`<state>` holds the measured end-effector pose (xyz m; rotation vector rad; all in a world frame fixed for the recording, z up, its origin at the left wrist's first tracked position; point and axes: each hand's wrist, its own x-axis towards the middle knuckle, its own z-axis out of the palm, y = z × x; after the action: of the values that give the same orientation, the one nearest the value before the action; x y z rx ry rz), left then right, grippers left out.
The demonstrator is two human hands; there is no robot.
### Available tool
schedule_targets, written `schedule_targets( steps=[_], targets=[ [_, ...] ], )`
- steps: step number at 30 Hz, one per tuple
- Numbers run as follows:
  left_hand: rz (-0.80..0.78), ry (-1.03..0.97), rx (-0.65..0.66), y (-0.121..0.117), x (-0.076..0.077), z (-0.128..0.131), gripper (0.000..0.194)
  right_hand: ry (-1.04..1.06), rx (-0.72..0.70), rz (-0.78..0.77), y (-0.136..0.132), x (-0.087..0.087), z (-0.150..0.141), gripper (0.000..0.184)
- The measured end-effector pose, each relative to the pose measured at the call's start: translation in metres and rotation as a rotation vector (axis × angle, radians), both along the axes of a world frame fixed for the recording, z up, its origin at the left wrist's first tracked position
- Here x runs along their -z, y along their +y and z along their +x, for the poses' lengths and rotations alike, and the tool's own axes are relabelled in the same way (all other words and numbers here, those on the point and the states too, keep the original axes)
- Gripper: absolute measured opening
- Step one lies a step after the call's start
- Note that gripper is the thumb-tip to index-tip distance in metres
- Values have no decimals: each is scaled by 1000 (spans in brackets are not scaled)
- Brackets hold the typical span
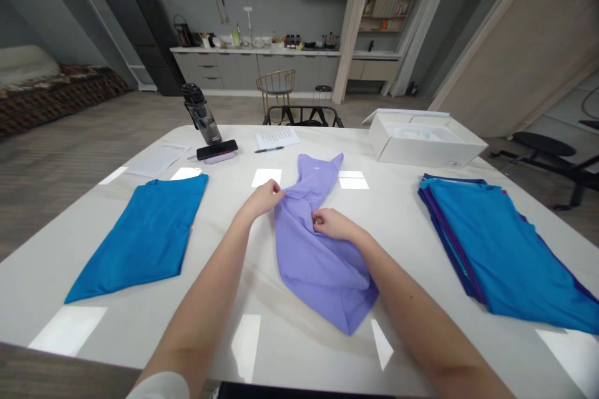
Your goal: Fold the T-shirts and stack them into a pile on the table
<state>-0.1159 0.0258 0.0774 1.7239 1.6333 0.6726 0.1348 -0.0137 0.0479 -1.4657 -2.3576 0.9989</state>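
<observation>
A lavender garment (309, 255), probably a shirt, lies bunched and partly folded in the middle of the white table. At its upper left edge my left hand (264, 198) pinches the cloth between thumb and fingers. My right hand (333, 224) has its fingers curled into the fabric near the garment's right side, gripping a fold. The far end of the garment, with a small pale mark, points away from me. A blue folded garment (145, 230) lies flat to the left. On the right rests a stack of folded garments (505, 249), blue on top with purple and navy layers beneath.
A white open box (421, 143) stands at the table's back right. Toward the back left are a dark water bottle (203, 115), a phone (217, 150), papers (158, 159) and a pen (269, 149). A dark chair (303, 117) stands beyond the far edge.
</observation>
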Motion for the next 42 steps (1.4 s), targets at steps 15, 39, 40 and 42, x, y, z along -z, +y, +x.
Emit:
schedule_targets(
  steps=[15,39,40,42],
  targets=[
    [185,-104,344,-7,17,51,15,145,-84,-506,0,-14,20,32],
    [61,-728,106,-9,11,79,13,725,508,-426,24,3,18,40],
    [78,-678,163,-13,8,82,14,760,482,-477,23,4,19,40],
    [161,-472,386,-23,6,89,16,886,444,-539,22,4,21,36]
  ],
)
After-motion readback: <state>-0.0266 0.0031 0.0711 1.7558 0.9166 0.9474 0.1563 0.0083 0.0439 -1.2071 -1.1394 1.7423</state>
